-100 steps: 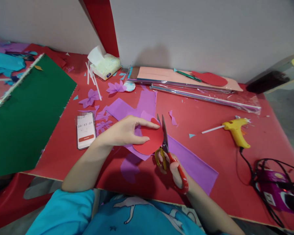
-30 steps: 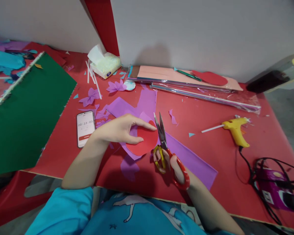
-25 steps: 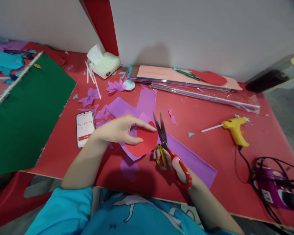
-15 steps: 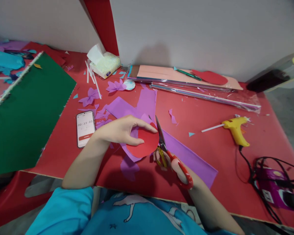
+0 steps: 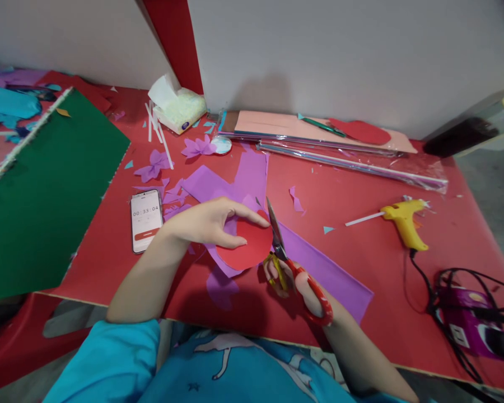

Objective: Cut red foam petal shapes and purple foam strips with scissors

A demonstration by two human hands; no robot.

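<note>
My left hand (image 5: 210, 224) pinches a rounded red paper shape (image 5: 252, 246) together with a purple sheet (image 5: 319, 268) under it, just above the red table (image 5: 361, 246). My right hand (image 5: 296, 282) has its fingers through the red and yellow handles of the scissors (image 5: 292, 263). The blades are closed along the right edge of the red shape, pointing away from me.
A phone (image 5: 146, 219) showing a timer lies left of my left hand. Purple paper flowers (image 5: 198, 148) and scraps lie behind it. A green sheet (image 5: 46, 184) is at the left, a yellow glue gun (image 5: 405, 221) and cables at the right, wrapped paper packs (image 5: 319, 137) by the wall.
The scissor blades, apart a second ago, have closed along the red shape's right edge. My left hand has kept its hold on the paper. The phone's timer has counted on.
</note>
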